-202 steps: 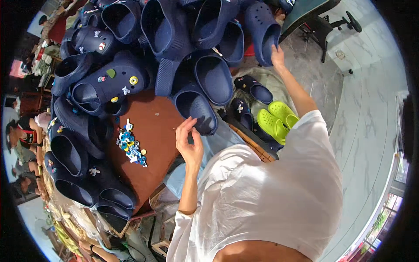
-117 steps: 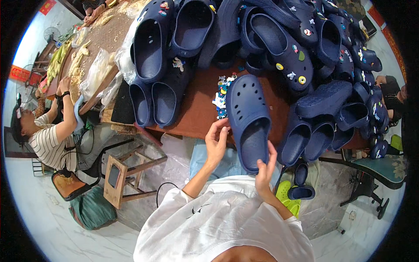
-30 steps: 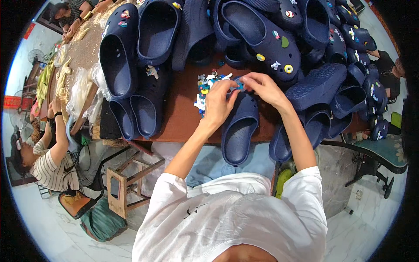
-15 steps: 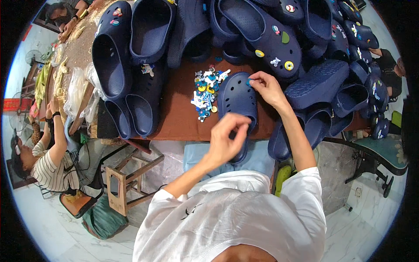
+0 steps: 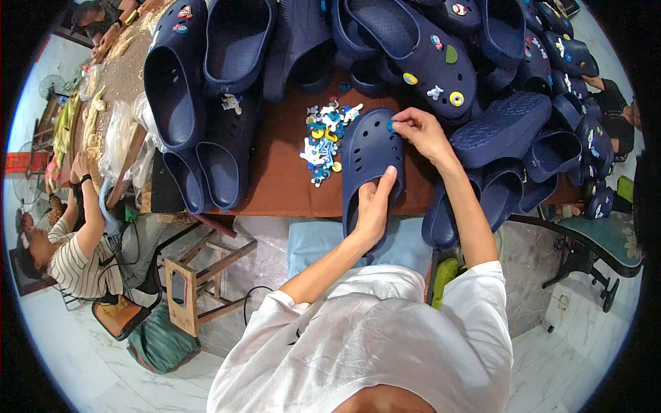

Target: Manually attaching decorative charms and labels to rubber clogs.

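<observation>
The right hand (image 5: 425, 135) has thumb and forefinger pinched together on a small blue charm (image 5: 390, 126), almost no gap between the tips, right at the outer row of holes on the navy clog (image 5: 370, 148). Just below that pinch, the left hand (image 5: 374, 206) is closed round the clog's opening, thumb on top, other fingers mostly hidden inside. That hold looks steady; it would be best kept firm near the hole, with the charm's back squared to it and pressed straight, since a tilted push could slip. Whether the back is seated cannot be told. Left of the pinch, near the toe, lies the charm pile (image 5: 322, 146) on the brown tabletop (image 5: 275, 175); beyond the pinch to the right sits a decorated clog (image 5: 420, 58).
</observation>
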A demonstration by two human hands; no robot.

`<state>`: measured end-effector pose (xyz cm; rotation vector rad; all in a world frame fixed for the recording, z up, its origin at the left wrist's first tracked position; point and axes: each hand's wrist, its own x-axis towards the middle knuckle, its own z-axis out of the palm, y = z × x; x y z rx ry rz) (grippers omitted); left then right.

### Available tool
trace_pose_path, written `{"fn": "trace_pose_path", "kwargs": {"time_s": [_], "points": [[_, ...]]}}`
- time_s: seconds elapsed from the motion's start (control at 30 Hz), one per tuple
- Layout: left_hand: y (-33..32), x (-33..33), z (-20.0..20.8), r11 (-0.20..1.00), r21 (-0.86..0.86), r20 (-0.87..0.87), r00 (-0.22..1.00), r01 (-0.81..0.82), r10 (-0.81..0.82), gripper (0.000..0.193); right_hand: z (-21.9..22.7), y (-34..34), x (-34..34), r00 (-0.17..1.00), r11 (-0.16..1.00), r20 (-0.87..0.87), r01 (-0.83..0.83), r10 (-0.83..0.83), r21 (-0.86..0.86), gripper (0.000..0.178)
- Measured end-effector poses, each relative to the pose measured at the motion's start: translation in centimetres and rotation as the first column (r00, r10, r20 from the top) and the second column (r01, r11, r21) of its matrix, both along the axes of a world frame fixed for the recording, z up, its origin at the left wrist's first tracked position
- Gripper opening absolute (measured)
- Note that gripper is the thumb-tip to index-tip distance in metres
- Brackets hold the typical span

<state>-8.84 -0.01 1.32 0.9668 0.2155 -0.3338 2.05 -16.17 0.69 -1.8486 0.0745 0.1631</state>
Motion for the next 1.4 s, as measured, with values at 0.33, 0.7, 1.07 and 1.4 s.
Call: {"fn": "trace_pose_path", "kwargs": {"time_s": [0.33,0.7,1.07,1.4], "points": [[0.1,0.9,-3.4,0.879,-0.45,-0.281,0.959,-0.156,0.027,0.028,1.7,0.1,-1.0,0.997,1.0,-0.067,-0.023,0.023,0.001,0.017],[1.5,-2.9,-0.8,0.931,-0.351,-0.245,0.969,-0.097,0.008,0.034,2.4,-0.9,-3.7,0.976,0.98,-0.094,-0.196,0.194,-0.013,0.016],[2.5,-4.7,-0.4,0.991,-0.05,-0.145,0.983,-0.125,0.117,0.043,3.2,-0.8,-6.1,0.993,0.988,0.037,-0.107,0.112,-0.108,0.013],[2.8,-4.9,1.0,0.98,0.181,-0.009,0.996,-0.088,0.092,0.042,3.3,-0.5,-7.5,0.99,0.991,0.083,-0.118,0.112,0.069,0.009]]}}
